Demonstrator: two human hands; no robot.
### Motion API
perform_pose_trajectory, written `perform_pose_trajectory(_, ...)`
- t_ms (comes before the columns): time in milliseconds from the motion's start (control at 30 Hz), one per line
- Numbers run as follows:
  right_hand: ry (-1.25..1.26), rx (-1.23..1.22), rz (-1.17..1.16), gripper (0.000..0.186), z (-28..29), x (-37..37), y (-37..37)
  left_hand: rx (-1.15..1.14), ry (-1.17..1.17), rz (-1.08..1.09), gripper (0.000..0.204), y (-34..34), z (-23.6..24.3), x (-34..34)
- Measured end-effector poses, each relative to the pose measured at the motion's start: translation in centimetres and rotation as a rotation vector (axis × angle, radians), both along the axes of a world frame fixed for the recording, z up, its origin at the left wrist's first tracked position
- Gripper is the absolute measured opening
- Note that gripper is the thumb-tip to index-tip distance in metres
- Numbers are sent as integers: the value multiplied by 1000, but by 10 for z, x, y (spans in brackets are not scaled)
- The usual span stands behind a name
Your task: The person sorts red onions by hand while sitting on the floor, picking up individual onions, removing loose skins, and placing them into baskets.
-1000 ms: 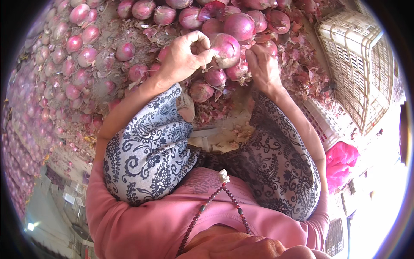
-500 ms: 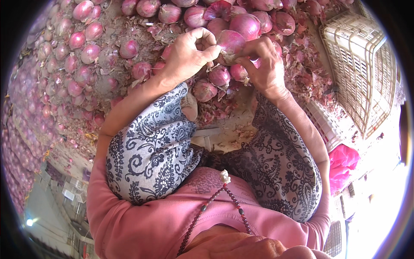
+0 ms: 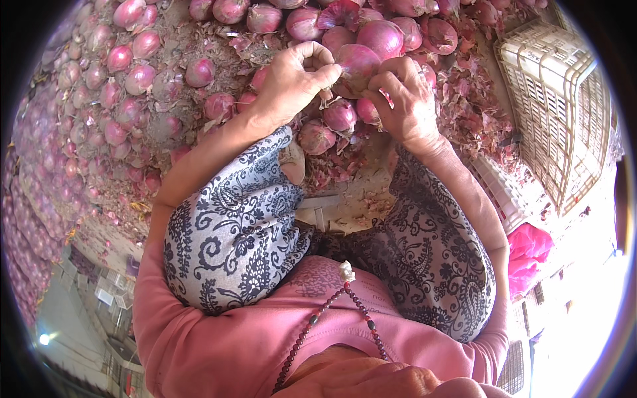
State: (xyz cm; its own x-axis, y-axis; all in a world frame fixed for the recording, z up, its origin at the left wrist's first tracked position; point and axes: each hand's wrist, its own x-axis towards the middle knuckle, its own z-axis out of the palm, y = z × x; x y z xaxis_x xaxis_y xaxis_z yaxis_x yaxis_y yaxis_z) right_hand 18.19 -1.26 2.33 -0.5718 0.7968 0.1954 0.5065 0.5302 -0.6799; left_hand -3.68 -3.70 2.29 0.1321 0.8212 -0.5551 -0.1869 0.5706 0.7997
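**Red onion point(image 3: 358, 63) sits between the left hand point(image 3: 295, 78) and the right hand point(image 3: 408, 103)**

A broad spread of onions point(image 3: 140, 79) covers the ground to the left of the left hand and beyond both hands. Patterned trousers point(image 3: 229, 245) cover the bent legs below the hands, and nearer the body is a pink shirt point(image 3: 279, 331). Well to the right of the right hand is a pale lattice crate point(image 3: 541, 50).

The left hand is nearly closed: thumb and forefinger curl into a ring, their tips pinched at the red onion's left edge. The right hand is half curled, its bent fingers against the red onion's lower right side; how firmly they grip, I cannot tell. The red onion thus lies just right of the left fingertips and just left of the right ones.

Below the gap between the hands rests a smaller onion point(image 3: 340, 115). Papery skins point(image 3: 471, 113) litter the ground right of the right hand.
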Motion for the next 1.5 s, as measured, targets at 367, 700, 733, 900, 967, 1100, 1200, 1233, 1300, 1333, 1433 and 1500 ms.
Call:
perform_pose_trajectory(367, -47, -33, -29, 24, 4, -2, -3, 39, 79, -51, 9, -1, -2, 1)
perform_pose_trajectory(700, -76, -35, 43, 10, -1, -3, -4, -58, -32, 68, 8, -2, -24, -10)
perform_pose_trajectory(733, -71, -45, 40, 10, -1, -2, -4, -32, -36, 85, 8, 0, -26, -13)
perform_pose_trajectory(900, -276, -115, -151, 9, -16, 18, 1, 23, 36, 146, 7, 8, -19, -23)
perform_pose_trajectory(967, -277, -75, -177, 12, -19, 21, 2, 27, 51, 134, 7, 9, -17, -23)
perform_pose_trajectory(1100, -119, -1, -134, 23, -4, 6, 8, 40, 17, 57, 8, 4, -15, -18)
perform_pose_trajectory(1200, -110, 45, -68, 15, 1, 0, 8, 23, 11, -3, 9, 2, -9, -11)
perform_pose_trajectory(1233, -118, 38, -53, 12, -1, 2, 8, 17, -9, -12, 9, 1, -9, -10)
perform_pose_trajectory(1300, -90, 23, -39, 7, 0, 1, 9, 8, -34, -9, 9, 0, -10, -11)
perform_pose_trajectory(1333, -91, 18, -6, 8, 0, 1, 9, 3, -42, 2, 9, -1, -15, -12)
perform_pose_trajectory(1433, -101, -59, 87, 9, -2, 6, 4, -11, -98, 65, 8, 1, -23, -18)
perform_pose_trajectory(1500, -111, -195, 152, 9, -5, 8, -3, -10, -105, 121, 6, 5, -25, -22)
